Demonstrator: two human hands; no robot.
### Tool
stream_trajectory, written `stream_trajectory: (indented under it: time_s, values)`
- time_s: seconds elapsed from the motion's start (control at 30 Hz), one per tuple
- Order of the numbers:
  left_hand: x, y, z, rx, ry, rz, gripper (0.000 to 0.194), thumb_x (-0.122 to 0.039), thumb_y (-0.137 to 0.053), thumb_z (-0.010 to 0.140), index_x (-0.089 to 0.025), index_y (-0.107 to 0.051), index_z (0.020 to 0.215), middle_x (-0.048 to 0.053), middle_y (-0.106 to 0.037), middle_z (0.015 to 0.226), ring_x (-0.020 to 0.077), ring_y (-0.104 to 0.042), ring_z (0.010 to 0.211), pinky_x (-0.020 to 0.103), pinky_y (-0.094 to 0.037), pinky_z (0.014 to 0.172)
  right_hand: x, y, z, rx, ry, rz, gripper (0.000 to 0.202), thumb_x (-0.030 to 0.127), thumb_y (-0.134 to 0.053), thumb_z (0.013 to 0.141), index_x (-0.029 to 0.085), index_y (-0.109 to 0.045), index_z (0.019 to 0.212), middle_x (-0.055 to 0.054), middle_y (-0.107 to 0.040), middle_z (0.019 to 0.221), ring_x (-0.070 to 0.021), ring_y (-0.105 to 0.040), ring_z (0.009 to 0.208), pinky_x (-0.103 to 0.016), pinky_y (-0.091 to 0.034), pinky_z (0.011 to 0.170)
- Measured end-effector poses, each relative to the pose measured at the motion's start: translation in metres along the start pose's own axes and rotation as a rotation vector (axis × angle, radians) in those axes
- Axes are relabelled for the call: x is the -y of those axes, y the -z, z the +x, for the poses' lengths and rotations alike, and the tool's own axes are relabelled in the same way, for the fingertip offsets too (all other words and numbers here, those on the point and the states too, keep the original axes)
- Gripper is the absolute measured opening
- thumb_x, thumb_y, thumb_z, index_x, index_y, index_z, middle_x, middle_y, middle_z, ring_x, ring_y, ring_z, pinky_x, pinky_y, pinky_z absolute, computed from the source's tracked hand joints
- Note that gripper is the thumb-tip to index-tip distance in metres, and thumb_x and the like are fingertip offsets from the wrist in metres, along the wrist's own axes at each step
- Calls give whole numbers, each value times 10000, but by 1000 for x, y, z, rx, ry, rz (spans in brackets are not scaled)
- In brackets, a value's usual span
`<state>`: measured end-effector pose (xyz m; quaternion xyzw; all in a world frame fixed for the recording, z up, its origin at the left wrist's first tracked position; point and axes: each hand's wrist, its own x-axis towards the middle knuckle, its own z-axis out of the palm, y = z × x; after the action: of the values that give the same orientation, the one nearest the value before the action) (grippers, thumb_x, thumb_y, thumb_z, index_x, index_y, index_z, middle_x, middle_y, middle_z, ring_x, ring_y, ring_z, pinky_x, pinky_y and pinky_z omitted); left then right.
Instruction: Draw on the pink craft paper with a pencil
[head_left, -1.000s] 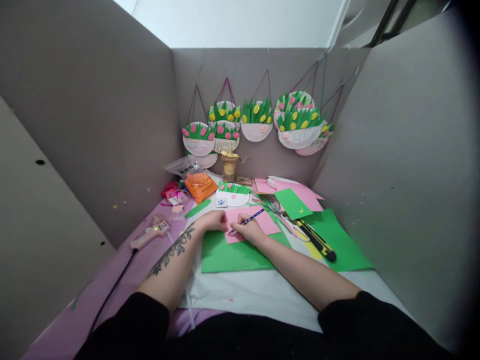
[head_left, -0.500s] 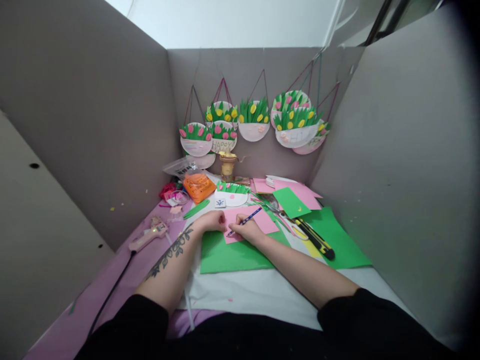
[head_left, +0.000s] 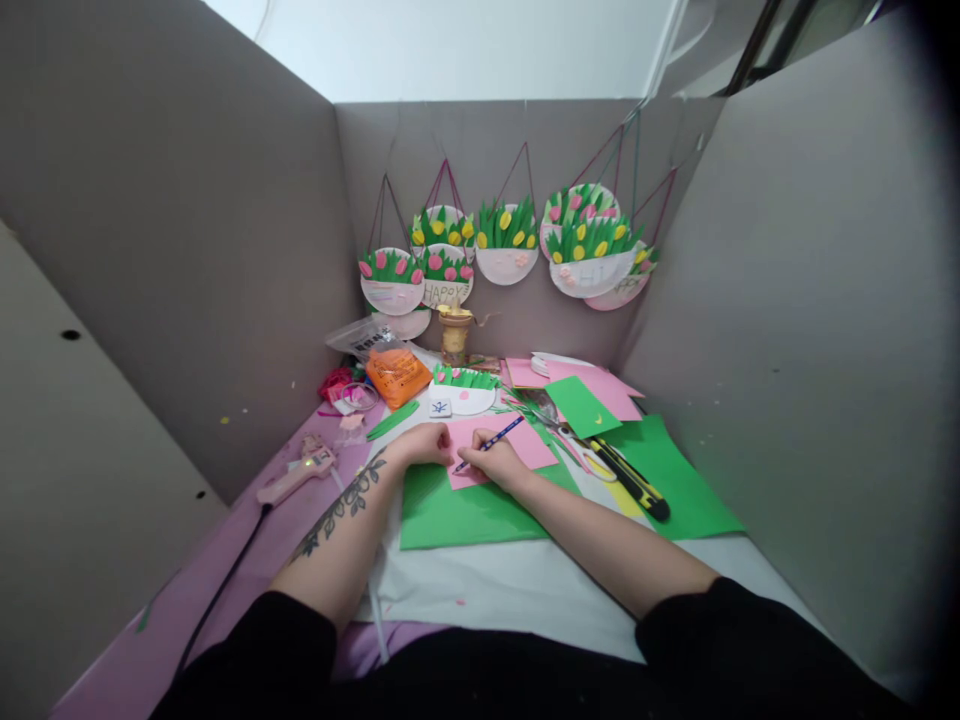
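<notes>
- Flat grey panels [head_left: 187, 200] — left, centre and right.
- Pale bright surface [head_left: 465, 50] — top centre.
- Lilac tabletop [head_left: 135, 660] — lower left; white cover [head_left: 495, 580], lower centre.

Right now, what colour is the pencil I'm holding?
The pencil is dark blue with pale markings, best seen in the head view.

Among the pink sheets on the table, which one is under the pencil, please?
The pink sheet beneath the right hand, lying partly on a green sheet; the other pink sheets lie farther back.
</notes>
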<state>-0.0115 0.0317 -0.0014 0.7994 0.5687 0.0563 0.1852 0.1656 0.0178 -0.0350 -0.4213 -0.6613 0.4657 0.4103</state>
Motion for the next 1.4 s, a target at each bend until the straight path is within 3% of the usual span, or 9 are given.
stream_trajectory:
  time_s: [1.4]
  values:
    - [-1,0,-1,-5,0,15,347,-348,-655,600,-195,-582,903,-1,-653,861,151,-585,754,210,-386,586,5,1,-1,109,-73,68,256,251,-634,608,202,-391,545,80,-473,378,-88,-455,342,-173,-299,334]
